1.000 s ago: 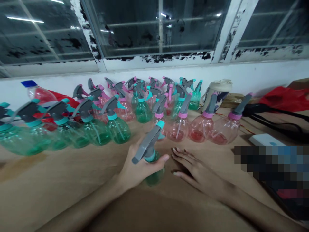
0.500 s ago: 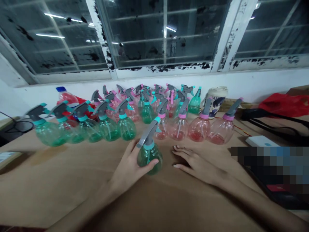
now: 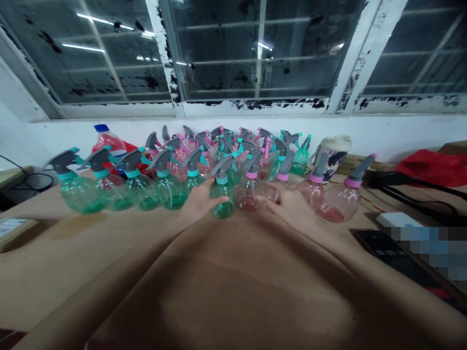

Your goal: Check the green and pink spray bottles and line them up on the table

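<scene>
My left hand (image 3: pixel 199 201) is wrapped round a green spray bottle (image 3: pixel 223 206) with a turquoise collar and grey trigger head. Its thumb crosses the front of the bottle, which stands upright at the right end of a front row of similar green bottles (image 3: pixel 168 193). Just to the right, my right hand (image 3: pixel 294 206) is at a pink spray bottle (image 3: pixel 248 192) with a pink collar. The right thumb lies at that bottle's front right side; the other fingertips are partly hidden. A second pink spray bottle (image 3: pixel 282 177) is partly covered by this hand.
More pink bottles (image 3: pixel 337 199) stand farther right. Several spray bottles crowd behind, near the wall. A large bottle with a blue cap (image 3: pixel 105 141) stands back left, a white container (image 3: pixel 332 150) back right. A phone (image 3: pixel 386 248) and black straps (image 3: pixel 419 182) lie at right.
My left hand has carried the green bottle forward to the front row. My right hand has moved forward from the bare tabletop to the pink bottles. The camera view has shifted slightly.
</scene>
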The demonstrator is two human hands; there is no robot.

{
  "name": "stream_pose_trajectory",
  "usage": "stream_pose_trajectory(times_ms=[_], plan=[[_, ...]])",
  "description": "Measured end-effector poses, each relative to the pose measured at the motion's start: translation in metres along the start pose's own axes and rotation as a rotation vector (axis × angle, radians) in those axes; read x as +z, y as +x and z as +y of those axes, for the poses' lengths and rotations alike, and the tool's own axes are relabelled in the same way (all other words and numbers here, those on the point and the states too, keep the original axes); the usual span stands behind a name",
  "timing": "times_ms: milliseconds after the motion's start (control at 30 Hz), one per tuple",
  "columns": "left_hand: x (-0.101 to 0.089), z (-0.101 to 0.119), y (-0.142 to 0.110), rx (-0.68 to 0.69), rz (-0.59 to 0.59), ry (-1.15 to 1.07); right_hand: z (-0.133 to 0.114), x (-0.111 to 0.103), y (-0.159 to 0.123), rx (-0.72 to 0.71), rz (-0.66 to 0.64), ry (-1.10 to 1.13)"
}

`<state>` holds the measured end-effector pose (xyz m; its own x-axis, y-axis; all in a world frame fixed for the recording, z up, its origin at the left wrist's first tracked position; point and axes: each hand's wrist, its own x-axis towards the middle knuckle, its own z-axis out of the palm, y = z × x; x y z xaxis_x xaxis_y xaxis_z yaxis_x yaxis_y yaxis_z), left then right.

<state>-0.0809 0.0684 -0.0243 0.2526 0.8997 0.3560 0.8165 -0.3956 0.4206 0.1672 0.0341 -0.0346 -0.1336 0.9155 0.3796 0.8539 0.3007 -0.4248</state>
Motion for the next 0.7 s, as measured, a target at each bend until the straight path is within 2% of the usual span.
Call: stream_pose_trajectory(times_ms=[267,500,700], plan=[[0.008,-0.007,0.023,-0.002,-0.015,-0.031,-0.009,0.021,0.034,0.064,0.009,-0.024],[0.003,-0.006,0.023,-0.014,-0.035,0.005,-0.019,0.035,0.05,0.152,-0.02,-0.046],[0.003,-0.004,0.018,-0.044,0.0,0.017,-0.023,0.036,0.052,0.18,-0.047,-0.056]])
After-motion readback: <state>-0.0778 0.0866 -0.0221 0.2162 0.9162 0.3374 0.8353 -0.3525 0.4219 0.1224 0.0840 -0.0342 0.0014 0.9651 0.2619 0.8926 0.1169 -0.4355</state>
